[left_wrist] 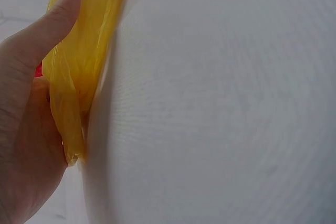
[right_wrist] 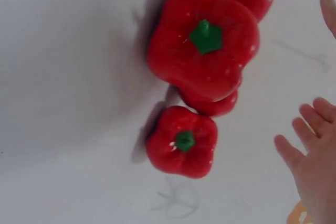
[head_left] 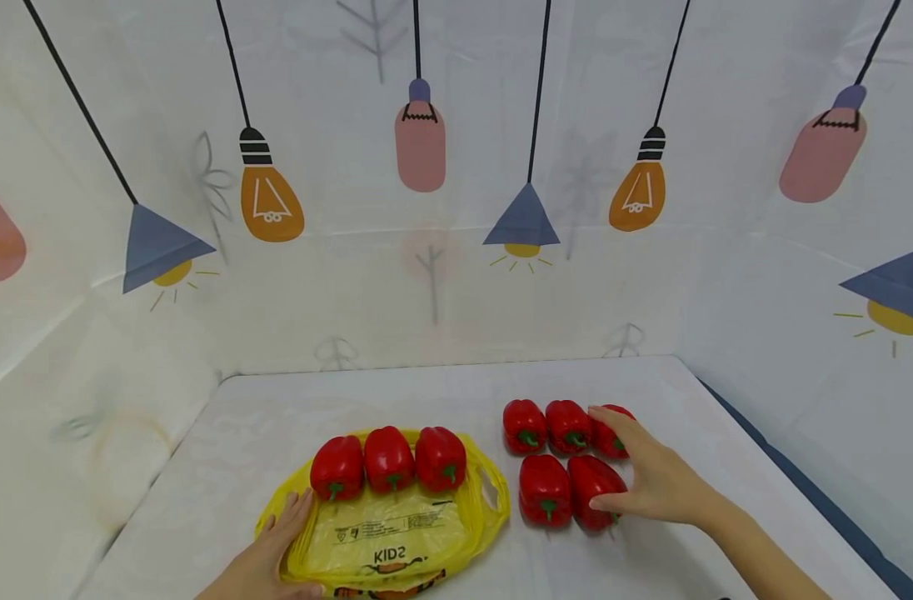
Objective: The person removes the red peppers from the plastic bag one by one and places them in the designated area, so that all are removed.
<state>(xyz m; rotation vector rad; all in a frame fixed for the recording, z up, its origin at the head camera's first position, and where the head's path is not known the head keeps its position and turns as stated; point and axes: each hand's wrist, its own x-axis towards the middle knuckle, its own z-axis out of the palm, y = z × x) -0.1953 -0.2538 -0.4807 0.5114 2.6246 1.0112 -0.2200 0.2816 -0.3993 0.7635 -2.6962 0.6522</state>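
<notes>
A yellow plastic bag (head_left: 385, 533) lies flat on the table, three red bell peppers (head_left: 388, 460) in a row along its far side. My left hand (head_left: 265, 554) rests at the bag's left edge, fingers extended; the left wrist view shows its thumb (left_wrist: 55, 22) lying along the yellow plastic. Over on the right, several more red bell peppers (head_left: 544, 490) stand in two rows. Above the right end of these rows my right hand (head_left: 662, 479) is spread, thumb beside the near right pepper (head_left: 593, 492) and fingers overlapping the far right one (head_left: 614, 429). Its fingers (right_wrist: 315, 129) look straight in the right wrist view.
The white tabletop (head_left: 366, 392) extends around the bag and peppers. Behind it hangs a pale cloth wall (head_left: 464, 292) printed with lamps and bulbs. A dark blue strip (head_left: 794, 483) runs along the table's right edge.
</notes>
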